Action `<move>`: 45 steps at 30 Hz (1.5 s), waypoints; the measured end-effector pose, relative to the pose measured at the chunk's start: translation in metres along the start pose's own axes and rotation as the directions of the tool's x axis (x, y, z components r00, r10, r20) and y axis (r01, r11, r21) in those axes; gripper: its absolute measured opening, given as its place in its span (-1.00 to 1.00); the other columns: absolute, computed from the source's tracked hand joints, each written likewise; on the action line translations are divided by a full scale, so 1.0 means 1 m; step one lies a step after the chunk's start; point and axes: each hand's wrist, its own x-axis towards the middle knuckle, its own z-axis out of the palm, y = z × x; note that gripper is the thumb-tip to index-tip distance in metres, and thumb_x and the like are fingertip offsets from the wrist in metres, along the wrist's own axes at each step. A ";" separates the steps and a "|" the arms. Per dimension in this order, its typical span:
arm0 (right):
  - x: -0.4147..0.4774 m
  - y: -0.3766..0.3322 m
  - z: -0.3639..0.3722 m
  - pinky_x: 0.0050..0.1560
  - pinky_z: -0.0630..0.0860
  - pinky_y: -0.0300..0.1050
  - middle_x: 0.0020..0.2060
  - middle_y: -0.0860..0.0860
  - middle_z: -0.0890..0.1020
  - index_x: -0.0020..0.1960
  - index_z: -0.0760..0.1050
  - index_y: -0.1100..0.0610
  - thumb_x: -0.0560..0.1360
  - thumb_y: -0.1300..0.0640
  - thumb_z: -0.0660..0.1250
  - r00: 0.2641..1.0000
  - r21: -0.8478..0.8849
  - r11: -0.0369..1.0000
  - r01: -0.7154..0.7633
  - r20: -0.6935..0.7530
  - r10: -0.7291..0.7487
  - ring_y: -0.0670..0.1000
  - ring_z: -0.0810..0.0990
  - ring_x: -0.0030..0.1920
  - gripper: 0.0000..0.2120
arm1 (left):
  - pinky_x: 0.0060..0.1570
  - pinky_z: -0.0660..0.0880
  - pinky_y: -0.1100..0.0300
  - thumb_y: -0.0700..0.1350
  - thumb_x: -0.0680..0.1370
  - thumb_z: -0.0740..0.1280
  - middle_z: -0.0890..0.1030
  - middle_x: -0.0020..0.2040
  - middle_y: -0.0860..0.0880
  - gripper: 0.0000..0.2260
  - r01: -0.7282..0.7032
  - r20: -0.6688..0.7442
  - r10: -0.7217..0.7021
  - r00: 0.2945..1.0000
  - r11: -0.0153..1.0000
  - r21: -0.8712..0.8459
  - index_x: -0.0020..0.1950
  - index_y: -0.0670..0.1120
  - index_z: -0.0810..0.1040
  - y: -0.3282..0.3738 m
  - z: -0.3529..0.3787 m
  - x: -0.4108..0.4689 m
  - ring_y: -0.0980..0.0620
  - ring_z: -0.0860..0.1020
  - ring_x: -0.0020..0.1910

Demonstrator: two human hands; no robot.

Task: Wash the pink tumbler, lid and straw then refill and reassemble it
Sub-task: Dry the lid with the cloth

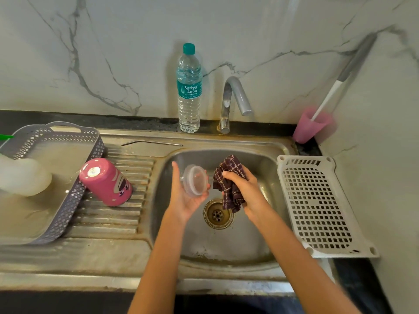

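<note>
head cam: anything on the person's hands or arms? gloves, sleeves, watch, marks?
Nothing worn that shows. The left hand and right hand have no gloves, and no rings are visible on the fingers. The left forearm and right forearm are uncovered to the frame's edge: no sleeve, watch, bracelet or markings.

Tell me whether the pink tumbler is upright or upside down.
Upside down and tilted: the pink tumbler rests mouth-down on the ribbed drainboard, its stickered base up, leaning on the grey basket.
</note>
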 end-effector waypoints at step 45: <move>-0.006 0.041 0.012 0.21 0.49 -0.15 0.08 -0.07 0.60 0.18 0.59 0.07 0.52 0.20 0.37 0.811 -0.623 0.640 0.450 -0.016 -0.585 -0.15 0.54 0.09 -0.76 | -0.09 0.43 0.14 0.10 0.62 0.16 0.63 0.04 -0.10 -0.63 -0.059 -0.247 0.185 0.951 0.895 0.442 0.15 -0.14 0.59 -0.034 0.038 -0.014 -0.01 0.55 0.07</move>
